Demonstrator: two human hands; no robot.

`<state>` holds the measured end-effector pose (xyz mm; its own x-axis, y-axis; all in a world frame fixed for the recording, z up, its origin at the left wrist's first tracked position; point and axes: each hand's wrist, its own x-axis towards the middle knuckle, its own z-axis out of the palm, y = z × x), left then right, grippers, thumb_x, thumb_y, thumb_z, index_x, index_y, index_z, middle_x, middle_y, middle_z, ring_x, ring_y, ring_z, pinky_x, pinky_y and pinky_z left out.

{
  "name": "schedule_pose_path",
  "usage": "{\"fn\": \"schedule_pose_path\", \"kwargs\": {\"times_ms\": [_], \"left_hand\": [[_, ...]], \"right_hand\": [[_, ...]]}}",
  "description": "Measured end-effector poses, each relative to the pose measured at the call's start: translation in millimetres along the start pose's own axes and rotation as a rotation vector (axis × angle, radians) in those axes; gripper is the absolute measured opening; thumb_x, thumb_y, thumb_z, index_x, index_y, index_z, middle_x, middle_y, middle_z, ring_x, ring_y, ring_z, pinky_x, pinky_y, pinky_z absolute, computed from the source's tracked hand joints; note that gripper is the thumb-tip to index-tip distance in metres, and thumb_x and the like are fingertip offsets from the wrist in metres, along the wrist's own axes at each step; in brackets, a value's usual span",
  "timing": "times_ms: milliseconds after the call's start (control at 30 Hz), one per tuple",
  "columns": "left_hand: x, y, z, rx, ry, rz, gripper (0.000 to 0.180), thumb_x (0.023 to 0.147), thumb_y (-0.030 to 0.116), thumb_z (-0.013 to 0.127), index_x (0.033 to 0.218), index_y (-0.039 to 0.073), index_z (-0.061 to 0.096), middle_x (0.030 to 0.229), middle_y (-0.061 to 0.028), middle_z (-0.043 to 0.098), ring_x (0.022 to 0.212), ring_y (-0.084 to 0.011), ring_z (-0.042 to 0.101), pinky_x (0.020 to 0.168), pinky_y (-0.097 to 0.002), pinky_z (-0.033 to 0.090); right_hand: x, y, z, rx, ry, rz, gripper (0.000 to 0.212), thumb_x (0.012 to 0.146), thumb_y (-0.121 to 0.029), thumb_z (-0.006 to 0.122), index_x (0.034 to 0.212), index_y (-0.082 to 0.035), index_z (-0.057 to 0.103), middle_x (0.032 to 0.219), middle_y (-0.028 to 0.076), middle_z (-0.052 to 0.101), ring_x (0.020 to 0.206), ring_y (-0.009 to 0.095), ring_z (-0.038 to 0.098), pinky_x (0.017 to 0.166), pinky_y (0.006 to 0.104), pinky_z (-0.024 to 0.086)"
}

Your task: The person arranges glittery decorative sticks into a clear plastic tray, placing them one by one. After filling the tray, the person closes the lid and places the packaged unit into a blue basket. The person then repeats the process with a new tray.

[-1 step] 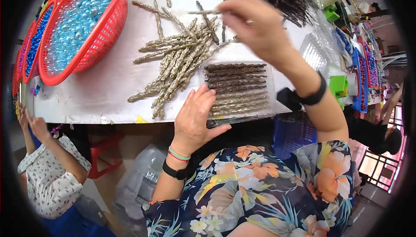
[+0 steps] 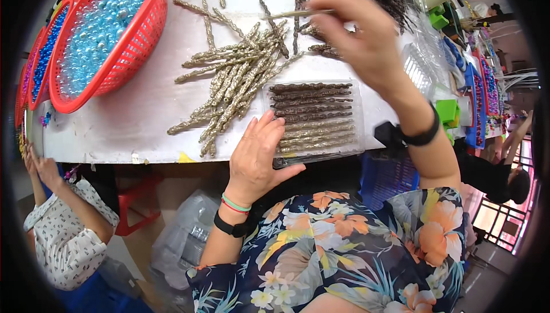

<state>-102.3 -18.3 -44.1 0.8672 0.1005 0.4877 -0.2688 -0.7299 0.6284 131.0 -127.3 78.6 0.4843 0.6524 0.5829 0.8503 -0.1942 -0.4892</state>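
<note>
Right hand (image 2: 366, 41) pinches 1 pale stick (image 2: 291, 13) near its right end, beyond the clear tray (image 2: 359, 112). Left hand (image 2: 256, 151), thumb spread, rests at its near-left corner, by the table's (image 2: 123, 132) near edge. Probably best: light pinch, stick parallel to the tray's rows, tray steadied.

right fingers (image 2: 333, 2) farther right

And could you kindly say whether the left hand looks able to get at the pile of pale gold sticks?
Probably yes: the left hand, at the left edge of the clear tray, is close to the pale gold sticks, with nothing visible standing between them.
</note>
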Motion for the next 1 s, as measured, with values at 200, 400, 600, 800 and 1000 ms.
{"fn": "schedule_pose_path", "kwargs": {"times_ms": [200, 400, 600, 800, 1000], "left_hand": [[1.6, 1.7, 2.5, -0.006, -0.006, 0.003, 0.083, 0.069, 0.038, 0.091, 0.132, 0.003, 0.051, 0.132, -0.0165, 0.063, 0.132, -0.0374, 0.056, 0.111, -0.0519, 0.044], [2.0, 0.6, 3.7, -0.013, 0.007, -0.002, 0.092, 0.059, 0.034, 0.096, 0.134, 0.005, 0.051, 0.134, -0.0143, 0.063, 0.132, -0.0392, 0.056, 0.112, -0.0543, 0.043], [5.3, 2.2, 3.6, 0.008, 0.001, -0.004, 0.089, 0.061, 0.033, 0.095, 0.133, 0.005, 0.051, 0.133, -0.0145, 0.064, 0.131, -0.0394, 0.056, 0.111, -0.0551, 0.043], [1.8, -0.7, 4.0, 0.042, 0.004, 0.011, 0.084, 0.07, 0.039, 0.089, 0.136, 0.004, 0.05, 0.134, -0.014, 0.063, 0.133, -0.0353, 0.056, 0.112, -0.0522, 0.042], [2.3, 1.9, 3.6, 0.044, -0.005, 0.002, 0.081, 0.07, 0.04, 0.089, 0.133, 0.005, 0.052, 0.133, -0.0137, 0.063, 0.133, -0.035, 0.056, 0.113, -0.0521, 0.042]], "right_hand": [[-51.6, -47.9, -91.1, 0.251, -0.245, 0.389, 0.009, 0.102, -0.005, 0.057, 0.105, 0.0, 0.064, 0.095, 0.005, 0.07, 0.078, 0.01, 0.064, 0.069, 0.0246, 0.052], [-73.6, -56.9, -82.2, -0.122, -0.598, -0.021, 0.021, 0.088, -0.009, 0.072, 0.106, -0.004, 0.065, 0.087, 0.01, 0.066, 0.08, 0.03, 0.065, 0.071, 0.0391, 0.051], [-89.0, -59.7, -32.6, -0.109, -0.695, -0.124, 0.035, 0.087, -0.016, 0.071, 0.119, -0.004, 0.061, 0.08, 0.007, 0.06, 0.078, 0.025, 0.059, 0.073, 0.0368, 0.045], [-120.4, -52.2, 5.8, 0.07, -0.658, -0.026, 0.024, 0.083, -0.013, 0.074, 0.105, -0.008, 0.065, 0.084, 0.006, 0.058, 0.084, 0.026, 0.057, 0.076, 0.0385, 0.043], [-121.6, -53.0, 10.7, 0.085, -0.584, 0.021, 0.012, 0.081, -0.016, 0.071, 0.074, -0.006, 0.066, 0.081, 0.008, 0.06, 0.083, 0.029, 0.06, 0.074, 0.0416, 0.046]]}}
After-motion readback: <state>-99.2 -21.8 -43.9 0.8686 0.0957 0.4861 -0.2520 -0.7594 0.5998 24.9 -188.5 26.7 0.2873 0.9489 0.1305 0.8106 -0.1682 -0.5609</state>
